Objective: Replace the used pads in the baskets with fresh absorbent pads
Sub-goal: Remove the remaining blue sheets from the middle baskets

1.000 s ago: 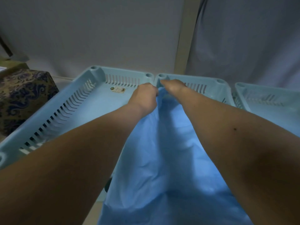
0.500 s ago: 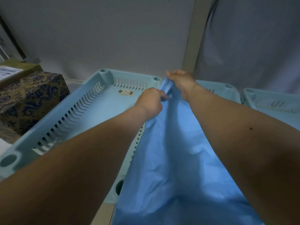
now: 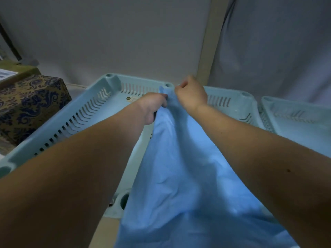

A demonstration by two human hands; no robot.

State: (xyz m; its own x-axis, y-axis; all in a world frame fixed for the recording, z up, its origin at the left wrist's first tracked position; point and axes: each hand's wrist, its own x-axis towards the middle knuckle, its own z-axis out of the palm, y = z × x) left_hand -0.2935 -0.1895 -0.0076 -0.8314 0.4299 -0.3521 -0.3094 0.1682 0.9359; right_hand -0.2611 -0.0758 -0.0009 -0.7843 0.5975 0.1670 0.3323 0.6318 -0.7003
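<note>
From my remote view, a plain grey wall (image 3: 111,38) fills the far side, dim and evenly lit, with no window I can make out. A pale beige vertical post (image 3: 208,45) runs down it right of centre. To the right of that post hangs a grey cloth (image 3: 272,47), creased in long soft folds. At the left edge I see a box (image 3: 26,106) covered in gold and dark blue patterned fabric, and just behind it an olive-coloured box (image 3: 21,71) with a white paper (image 3: 6,74) on top. The light is low and bluish overall.
</note>
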